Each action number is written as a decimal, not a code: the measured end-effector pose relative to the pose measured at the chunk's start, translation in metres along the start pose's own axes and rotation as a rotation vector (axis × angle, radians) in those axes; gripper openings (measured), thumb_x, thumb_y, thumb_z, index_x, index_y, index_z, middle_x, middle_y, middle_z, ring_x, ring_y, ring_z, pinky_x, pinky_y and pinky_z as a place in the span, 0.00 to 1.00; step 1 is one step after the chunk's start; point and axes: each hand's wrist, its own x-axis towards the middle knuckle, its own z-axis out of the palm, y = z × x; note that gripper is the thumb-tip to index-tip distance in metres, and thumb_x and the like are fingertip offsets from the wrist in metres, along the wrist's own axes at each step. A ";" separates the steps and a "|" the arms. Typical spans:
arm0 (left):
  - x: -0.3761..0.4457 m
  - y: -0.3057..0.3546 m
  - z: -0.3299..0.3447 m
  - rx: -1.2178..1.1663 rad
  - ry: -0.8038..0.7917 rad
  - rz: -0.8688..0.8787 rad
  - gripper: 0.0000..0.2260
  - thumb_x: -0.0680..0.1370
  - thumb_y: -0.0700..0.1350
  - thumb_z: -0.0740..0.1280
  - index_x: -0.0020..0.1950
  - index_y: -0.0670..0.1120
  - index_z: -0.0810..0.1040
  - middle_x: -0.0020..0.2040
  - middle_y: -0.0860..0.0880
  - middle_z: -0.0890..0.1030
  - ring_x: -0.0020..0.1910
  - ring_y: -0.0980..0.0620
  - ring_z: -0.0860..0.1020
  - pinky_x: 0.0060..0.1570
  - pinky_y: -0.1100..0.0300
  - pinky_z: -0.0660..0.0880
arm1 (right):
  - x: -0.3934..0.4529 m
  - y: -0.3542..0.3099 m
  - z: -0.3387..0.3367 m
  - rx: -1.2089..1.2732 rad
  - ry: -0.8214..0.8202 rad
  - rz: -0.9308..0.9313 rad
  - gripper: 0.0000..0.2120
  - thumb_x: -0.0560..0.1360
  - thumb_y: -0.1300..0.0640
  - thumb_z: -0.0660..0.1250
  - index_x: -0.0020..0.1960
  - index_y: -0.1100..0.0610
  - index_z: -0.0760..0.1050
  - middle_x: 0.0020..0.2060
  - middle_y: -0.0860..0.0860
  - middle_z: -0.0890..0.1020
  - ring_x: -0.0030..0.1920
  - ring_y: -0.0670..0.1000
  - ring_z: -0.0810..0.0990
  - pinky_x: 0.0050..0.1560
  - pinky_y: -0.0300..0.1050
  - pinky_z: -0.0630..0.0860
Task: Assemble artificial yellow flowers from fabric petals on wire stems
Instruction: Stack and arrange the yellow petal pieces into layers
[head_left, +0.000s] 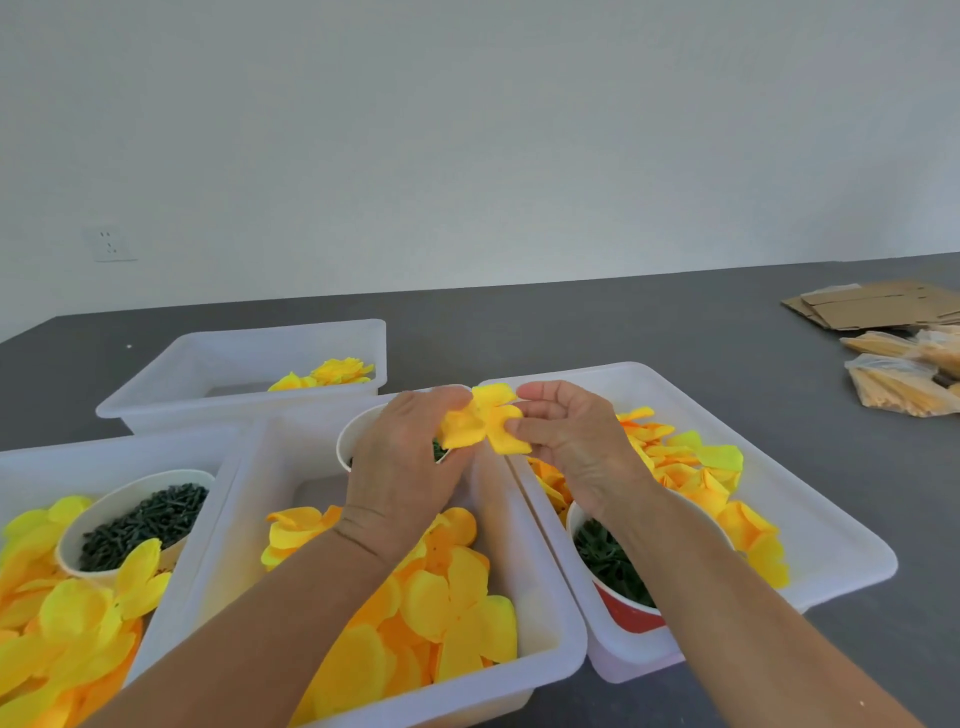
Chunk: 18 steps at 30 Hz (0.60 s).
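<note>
Both hands hold one yellow fabric flower (485, 420) up above the white plastic tubs (540, 639) on the dark grey counter (623, 322). The left hand (400, 462) has its grip pinching the petals on one side. The right hand (574, 441) pinches the other side.

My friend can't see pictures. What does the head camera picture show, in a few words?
Two hands, the left hand and the right hand, hold a yellow fabric flower between them above white plastic bins of yellow petals on a dark table. Paper cups of dark green pieces sit in the bins.
</note>
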 end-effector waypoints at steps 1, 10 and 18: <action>0.001 0.001 0.000 -0.128 -0.080 -0.160 0.21 0.68 0.42 0.76 0.59 0.45 0.77 0.51 0.53 0.79 0.48 0.52 0.79 0.47 0.58 0.77 | 0.000 0.001 -0.001 -0.057 0.023 -0.050 0.15 0.68 0.71 0.71 0.51 0.56 0.77 0.41 0.50 0.84 0.41 0.48 0.82 0.41 0.40 0.80; 0.006 -0.011 -0.002 -0.874 -0.071 -1.036 0.10 0.73 0.46 0.70 0.53 0.44 0.80 0.49 0.43 0.83 0.51 0.40 0.81 0.51 0.45 0.78 | -0.002 0.001 0.002 -0.188 -0.171 -0.260 0.13 0.69 0.71 0.71 0.49 0.57 0.76 0.41 0.52 0.84 0.43 0.51 0.83 0.47 0.47 0.81; 0.005 -0.001 -0.004 -0.851 -0.074 -0.888 0.05 0.69 0.40 0.73 0.44 0.44 0.81 0.39 0.45 0.83 0.37 0.47 0.80 0.36 0.56 0.79 | 0.001 0.004 0.002 -0.032 -0.282 -0.061 0.08 0.74 0.56 0.67 0.47 0.60 0.82 0.43 0.57 0.84 0.44 0.53 0.83 0.48 0.49 0.80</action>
